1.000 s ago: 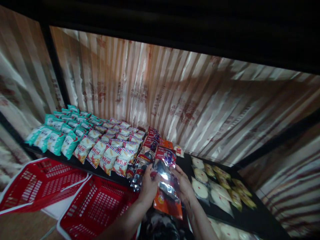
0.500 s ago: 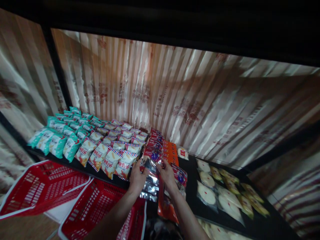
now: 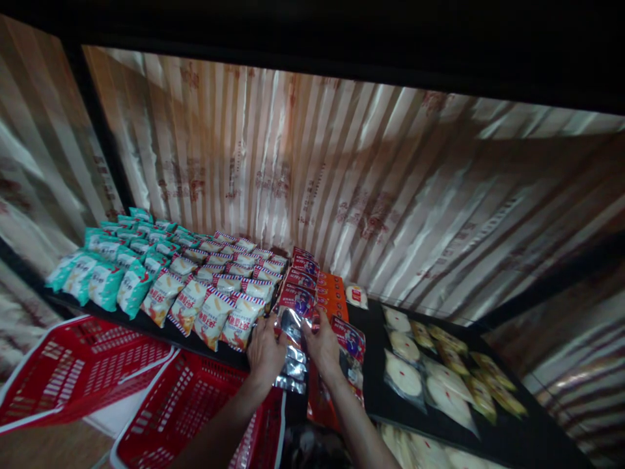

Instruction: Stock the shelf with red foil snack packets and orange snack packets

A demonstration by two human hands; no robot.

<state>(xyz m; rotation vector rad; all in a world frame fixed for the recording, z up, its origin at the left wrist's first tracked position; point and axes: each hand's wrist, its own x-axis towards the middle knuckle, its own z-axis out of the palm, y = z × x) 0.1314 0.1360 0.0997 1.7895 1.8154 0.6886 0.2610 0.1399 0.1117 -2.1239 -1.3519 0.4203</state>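
My left hand (image 3: 266,350) grips the left side of a red and purple snack packet with a silver lower part (image 3: 293,324). My right hand (image 3: 323,346) has its fingers closed at the packet's right edge. The packet lies at the front of a row of matching red and purple packets (image 3: 299,279). Below my hands, silver packet ends (image 3: 291,378) overlap one another. Just right of my right hand is another red packet (image 3: 350,342), beside orange packets (image 3: 333,298). My fingers hide part of the held packet's edges.
White-and-red snack bags (image 3: 213,316) and teal snack bags (image 3: 105,283) stand in rows to the left. Red baskets (image 3: 166,407) sit below the shelf's front. Flat round white packets (image 3: 404,378) and yellow packets (image 3: 452,358) lie on the black shelf (image 3: 532,430) at right.
Both hands have come slightly lower at the same packet, and the right fingers are now laid against its right edge. The view has shifted a little.
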